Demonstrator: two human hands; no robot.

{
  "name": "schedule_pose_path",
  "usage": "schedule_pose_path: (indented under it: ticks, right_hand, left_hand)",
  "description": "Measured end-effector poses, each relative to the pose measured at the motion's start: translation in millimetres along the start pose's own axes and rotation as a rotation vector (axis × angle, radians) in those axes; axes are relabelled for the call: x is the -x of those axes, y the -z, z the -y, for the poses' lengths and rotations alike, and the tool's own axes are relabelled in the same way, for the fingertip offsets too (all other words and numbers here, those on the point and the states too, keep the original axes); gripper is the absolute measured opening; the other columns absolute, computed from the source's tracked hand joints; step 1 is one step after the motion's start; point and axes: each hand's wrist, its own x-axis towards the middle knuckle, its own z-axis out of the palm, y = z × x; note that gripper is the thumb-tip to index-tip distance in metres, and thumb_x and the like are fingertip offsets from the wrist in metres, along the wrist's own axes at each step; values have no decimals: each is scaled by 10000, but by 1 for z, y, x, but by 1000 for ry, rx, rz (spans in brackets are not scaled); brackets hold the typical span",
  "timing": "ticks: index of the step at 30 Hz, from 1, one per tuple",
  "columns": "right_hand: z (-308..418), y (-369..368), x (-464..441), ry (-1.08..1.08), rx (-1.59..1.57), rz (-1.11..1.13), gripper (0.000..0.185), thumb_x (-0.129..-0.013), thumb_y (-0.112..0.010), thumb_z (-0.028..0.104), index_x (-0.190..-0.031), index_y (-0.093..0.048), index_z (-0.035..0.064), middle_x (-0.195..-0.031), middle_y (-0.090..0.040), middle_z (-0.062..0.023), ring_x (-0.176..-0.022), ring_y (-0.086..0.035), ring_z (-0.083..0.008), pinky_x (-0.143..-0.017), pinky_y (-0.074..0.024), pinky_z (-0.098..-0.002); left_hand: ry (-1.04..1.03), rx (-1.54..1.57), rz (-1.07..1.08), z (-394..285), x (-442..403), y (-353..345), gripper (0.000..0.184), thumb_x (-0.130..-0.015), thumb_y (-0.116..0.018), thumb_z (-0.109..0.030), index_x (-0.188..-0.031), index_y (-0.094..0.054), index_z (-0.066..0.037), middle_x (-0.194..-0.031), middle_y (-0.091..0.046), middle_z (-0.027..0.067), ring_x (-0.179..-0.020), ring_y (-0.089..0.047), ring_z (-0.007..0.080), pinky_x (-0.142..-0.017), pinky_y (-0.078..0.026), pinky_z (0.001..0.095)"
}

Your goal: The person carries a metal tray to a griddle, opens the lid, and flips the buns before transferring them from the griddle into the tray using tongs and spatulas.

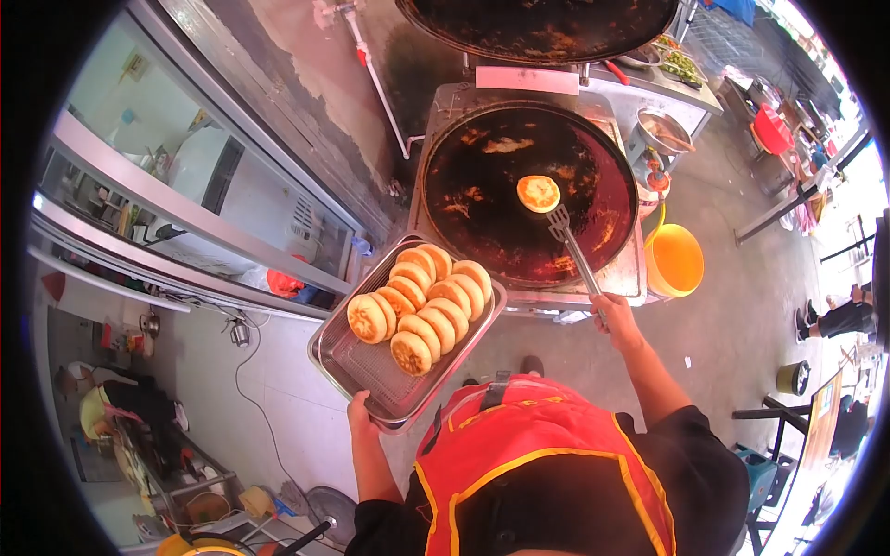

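My left hand (363, 414) grips the near edge of a metal tray (385, 378) with a perforated bottom. Several round browned flatbreads (438, 310) lean against one another in two rows in its far part. In my right hand (613, 315) is the handle of a slotted spatula (578, 252), reaching over a large round black griddle (464, 195). A single flatbread (538, 194) lies on the griddle, just beyond the spatula's head. Whether the head reaches under that bread, I cannot tell.
The griddle's raised lid (547, 28) stands behind it. A yellow bucket (674, 260) sits right of the stove, below a metal pot (660, 132). Glass sliding panels (204, 195) line the left. People (844, 315) are at the far right and lower left.
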Motion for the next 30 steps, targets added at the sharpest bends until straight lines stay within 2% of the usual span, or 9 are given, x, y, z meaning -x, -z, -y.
schedule_pose_path:
  ticks: [10, 13, 19, 22, 25, 28, 29, 30]
  right_hand:
    - [-2, -3, 0, -38, -42, -30, 197, -789, -579, 233, -789, -542, 39, -637, -486, -27, -458, -417, -96, -394, -290, -238]
    - [-5, -6, -8, -85, -80, -14, 214, -803, -577, 248, -820, -533, 39, -640, -505, -38, -456, -419, -98, -395, -307, -235]
    - [-11, -23, -47, -190, -430, 27, 171, -792, -602, 197, -825, -518, 51, -667, -547, -66, -482, -449, -111, -404, -331, -233]
    - [-13, -40, -65, -163, -481, 24, 163, -779, -619, 187, -815, -521, 62, -668, -553, -69, -494, -454, -113, -412, -338, -239]
    - [-12, -42, -74, -107, -431, 18, 198, -767, -627, 202, -875, -551, 55, -688, -559, -60, -530, -481, -125, -452, -376, -256]
    - [-24, -22, -93, 526, 280, -143, 242, -745, -617, 157, -960, -583, 52, -660, -561, -56, -523, -518, -202, -517, -438, -311]
    - [7, -25, -59, 553, 727, -336, 378, -719, -601, 129, -1083, -544, 43, -736, -566, -95, -633, -563, -292, -610, -464, -363]
    - [11, -21, -57, 640, 911, -397, 401, -725, -592, 130, -1112, -523, 49, -762, -562, -106, -672, -565, -301, -625, -466, -373]
  left_hand:
    - [9, 9, 15, 0, -3, 2, 447, -779, -466, -124, -1185, -399, 49, -1191, -478, 192, -1089, -478, 332, -927, -395, 450]
    - [19, 12, -62, -3, 7, -9, 394, -785, -465, -116, -1121, -441, 86, -1112, -526, 194, -1005, -536, 318, -873, -432, 404]
    - [1, 7, -38, -1, 4, -5, 392, -783, -461, -116, -1113, -440, 94, -1104, -527, 198, -992, -544, 320, -860, -446, 406]
    - [12, 24, -33, -3, 8, -9, 396, -781, -463, -116, -1116, -439, 95, -1106, -525, 200, -997, -541, 320, -866, -445, 411]
    - [2, 21, -40, -2, 7, -8, 401, -782, -464, -118, -1121, -437, 96, -1112, -522, 203, -1006, -537, 321, -873, -441, 413]
    - [5, 14, -22, 0, 2, -3, 468, -763, -489, -130, -1188, -400, 44, -1162, -497, 186, -1061, -498, 334, -908, -415, 447]
    - [18, 23, -23, -1, 5, -4, 464, -762, -491, -131, -1184, -404, 43, -1157, -500, 185, -1057, -501, 332, -907, -415, 445]
    - [33, 32, -24, -3, 6, -6, 461, -762, -493, -133, -1180, -407, 41, -1153, -503, 184, -1054, -503, 330, -906, -415, 443]
